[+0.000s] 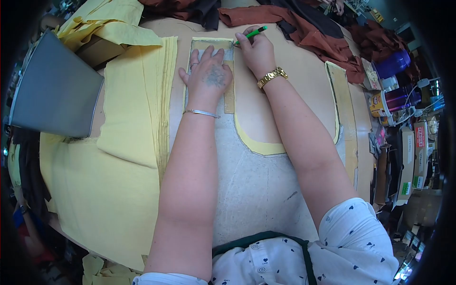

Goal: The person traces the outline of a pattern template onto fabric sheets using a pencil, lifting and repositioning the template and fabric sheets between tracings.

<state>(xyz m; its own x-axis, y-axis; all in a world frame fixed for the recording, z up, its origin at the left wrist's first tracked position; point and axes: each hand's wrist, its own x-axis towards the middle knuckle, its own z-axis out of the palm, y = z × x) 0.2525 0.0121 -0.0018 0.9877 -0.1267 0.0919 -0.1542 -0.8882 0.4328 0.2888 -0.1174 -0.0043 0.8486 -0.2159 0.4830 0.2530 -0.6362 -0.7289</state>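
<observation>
My left hand (209, 69) lies flat with fingers spread on the upper left strap of a grey sewing pattern template (256, 190). Yellow fabric (254, 145) shows beneath it along the curved inner edge. A brown tape strip (229, 99) runs down that strap. My right hand (256, 52) is closed around a green pen (257, 32), its tip down by the strap's top right corner. My forearms and body cover parts of the template.
On the left, stacked yellow fabric (133, 104) lies beside a grey bin-like object (57, 88). Rust-brown cloth (308, 42) and dark cloth (204, 13) lie along the far side. Cups, a white tub (380, 107) and boxes (420, 142) stand on the right.
</observation>
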